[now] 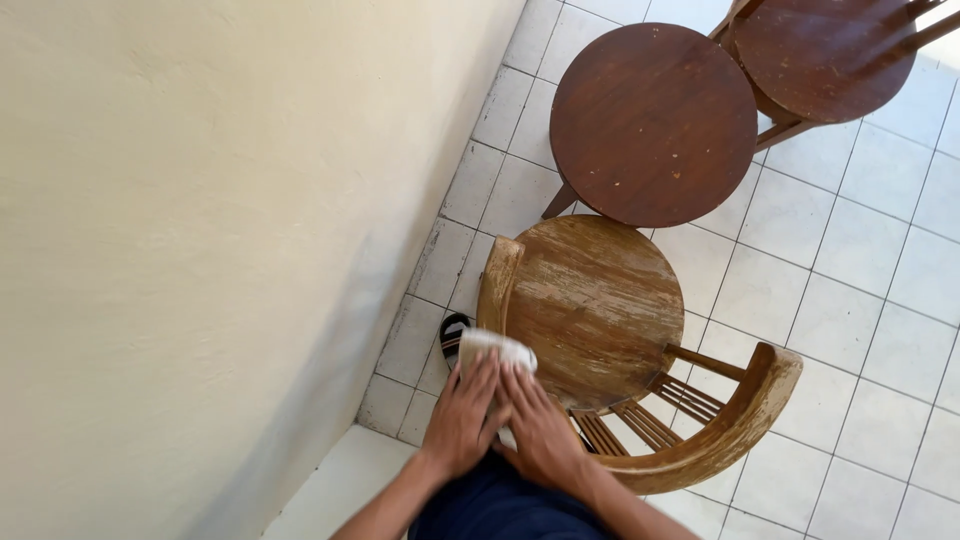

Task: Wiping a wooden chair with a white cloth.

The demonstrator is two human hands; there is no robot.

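1. Far left of the frame, a plain cream wall (180, 250) fills everything from top to bottom, and it crowds the scene hard on that side.
2. At the wall's foot, lower centre, a white ledge (340, 480) runs out to the tiled floor (860, 300).
3. Bottom centre now: the left hand (462, 420) lies flat, fingers together, pressing on a white cloth (495, 350). The cloth sits at the near left edge of the seat, just below the chair's armrest end.
4. Right beside it, touching, the right hand (540, 430) also presses palm-down on the cloth's lower part, overlapping the left.
5. Just left of the cloth, a black sandal (452, 335) peeks out on the tiles.
6. Centre frame, the worn wooden chair (600, 310) shows a round, bare seat with pale scuffed patches; its curved back (730, 430) sweeps round the lower right.
7. Upper centre, a dark round table (655, 120) nearly touches the chair's far edge.
8. Top right, a second dark chair (820, 55) crowds the table; open tiles spread along the right side.
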